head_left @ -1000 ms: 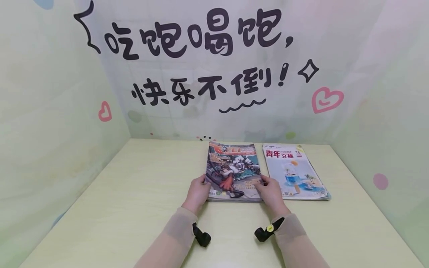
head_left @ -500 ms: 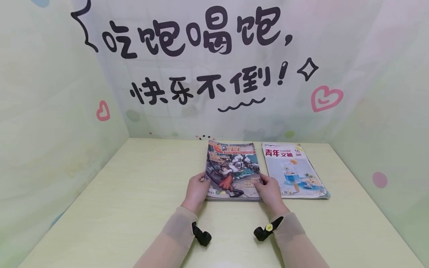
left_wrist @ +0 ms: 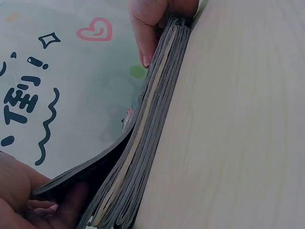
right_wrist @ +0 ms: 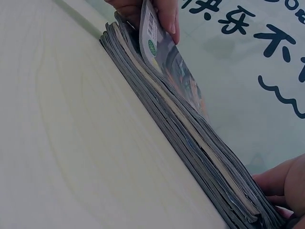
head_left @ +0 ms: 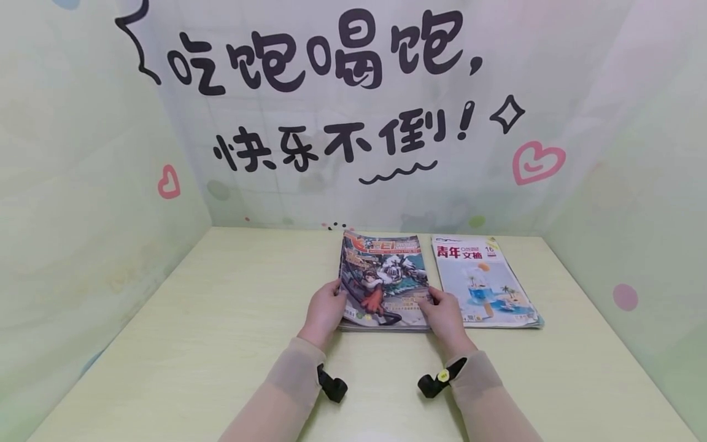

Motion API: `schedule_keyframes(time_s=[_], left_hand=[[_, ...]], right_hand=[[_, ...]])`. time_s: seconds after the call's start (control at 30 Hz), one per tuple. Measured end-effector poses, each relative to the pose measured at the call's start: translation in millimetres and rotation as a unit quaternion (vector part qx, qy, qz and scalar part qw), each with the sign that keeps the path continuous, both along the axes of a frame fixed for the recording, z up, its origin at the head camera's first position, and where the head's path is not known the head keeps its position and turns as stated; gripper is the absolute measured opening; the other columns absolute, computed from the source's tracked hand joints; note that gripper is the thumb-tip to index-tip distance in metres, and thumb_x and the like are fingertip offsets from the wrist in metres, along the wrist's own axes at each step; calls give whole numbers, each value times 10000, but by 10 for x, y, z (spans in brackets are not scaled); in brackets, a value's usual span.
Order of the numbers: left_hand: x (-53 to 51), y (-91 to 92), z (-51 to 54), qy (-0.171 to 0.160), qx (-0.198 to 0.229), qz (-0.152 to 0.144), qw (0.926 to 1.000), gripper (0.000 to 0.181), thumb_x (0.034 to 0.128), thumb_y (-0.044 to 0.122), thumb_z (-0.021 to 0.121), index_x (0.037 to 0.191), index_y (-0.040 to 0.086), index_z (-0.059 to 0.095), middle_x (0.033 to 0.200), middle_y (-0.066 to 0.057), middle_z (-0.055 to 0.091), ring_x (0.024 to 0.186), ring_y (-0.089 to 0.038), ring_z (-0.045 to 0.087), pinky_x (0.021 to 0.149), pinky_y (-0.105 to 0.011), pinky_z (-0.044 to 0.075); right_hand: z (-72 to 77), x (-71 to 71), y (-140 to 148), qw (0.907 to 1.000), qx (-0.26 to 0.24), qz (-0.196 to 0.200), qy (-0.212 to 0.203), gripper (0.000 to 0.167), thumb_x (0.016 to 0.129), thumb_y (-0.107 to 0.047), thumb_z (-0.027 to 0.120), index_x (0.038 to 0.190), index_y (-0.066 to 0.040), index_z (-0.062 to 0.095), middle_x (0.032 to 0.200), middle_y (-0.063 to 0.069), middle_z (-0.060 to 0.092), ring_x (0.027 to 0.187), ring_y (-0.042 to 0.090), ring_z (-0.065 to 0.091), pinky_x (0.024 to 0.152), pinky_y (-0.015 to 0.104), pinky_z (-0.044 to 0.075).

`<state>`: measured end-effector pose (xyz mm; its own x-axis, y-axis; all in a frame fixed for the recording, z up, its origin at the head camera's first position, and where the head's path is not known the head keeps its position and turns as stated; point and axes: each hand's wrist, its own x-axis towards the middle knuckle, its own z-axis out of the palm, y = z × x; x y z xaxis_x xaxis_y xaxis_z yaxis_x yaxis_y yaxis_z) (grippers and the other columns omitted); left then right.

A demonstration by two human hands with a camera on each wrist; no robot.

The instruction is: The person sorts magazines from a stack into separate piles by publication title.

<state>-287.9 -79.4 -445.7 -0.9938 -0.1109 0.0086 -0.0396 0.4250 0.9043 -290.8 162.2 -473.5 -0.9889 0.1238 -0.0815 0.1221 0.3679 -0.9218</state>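
A stack of magazines (left_wrist: pixel 157 112) lies on the table, topped by a magazine (head_left: pixel 386 279) with a colourful comic-style cover. My left hand (head_left: pixel 324 310) pinches the near left corner of the top magazine and holds it raised, its thumb on the cover. In the left wrist view a dark gap shows between that lifted part and the pages below, with fingers (left_wrist: pixel 76 200) inside it. At the stack's right edge, my right hand (head_left: pixel 446 316) grips with the thumb on top and fingers at the side; its fingertips underneath are hidden.
To the right lies another pile, topped by a white magazine (head_left: pixel 480 285) with a beach picture, close to my right hand. The pale wooden table (head_left: pixel 221 325) is bounded by printed cloth walls (head_left: pixel 309 202) at the back and sides.
The left corner of the top magazine has risen, and my left hand has moved slightly up with it. My right hand stays nearly still at the right edge.
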Motion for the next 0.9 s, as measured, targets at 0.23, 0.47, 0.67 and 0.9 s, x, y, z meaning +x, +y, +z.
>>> schedule_keyframes(time_s=[0.23, 0.47, 0.67, 0.9], left_hand=[[10, 18, 11, -375, 451, -244, 9980, 515, 961, 99, 477, 1454, -5, 369, 1401, -208, 474, 1211, -365, 504, 1009, -492, 427], [8, 37, -30, -799, 1534, -391, 9842, 662, 899, -60, 371, 1524, 83, 207, 1378, -277, 411, 730, -256, 636, 558, -356, 579], [1, 14, -47, -737, 2710, -305, 9593, 702, 854, -142, 368, 1513, 49, 218, 1330, -291, 426, 733, -229, 635, 620, -347, 590], [-4, -18, -46, -916, 3510, -221, 9316, 661, 889, -135, 398, 1505, 47, 240, 1311, -230, 491, 817, -219, 625, 669, -324, 585]], right_hand=[[-21, -2, -4, 9999, -53, -88, -101, 553, 964, -167, 572, 1442, 35, 380, 1480, 229, 359, 1385, 364, 278, 1120, 480, 277], [24, 18, -15, 9993, -221, -144, -259, 555, 970, -179, 536, 1459, 14, 361, 1505, 211, 323, 1398, 368, 247, 1127, 484, 261], [66, 37, -14, 9990, -315, -180, -274, 572, 975, -211, 532, 1474, -5, 342, 1508, 191, 333, 1402, 350, 250, 1128, 476, 264], [88, 42, 0, 9981, -388, -472, 64, 549, 970, -214, 524, 1455, -2, 379, 1428, 188, 430, 1289, 311, 407, 1063, 460, 376]])
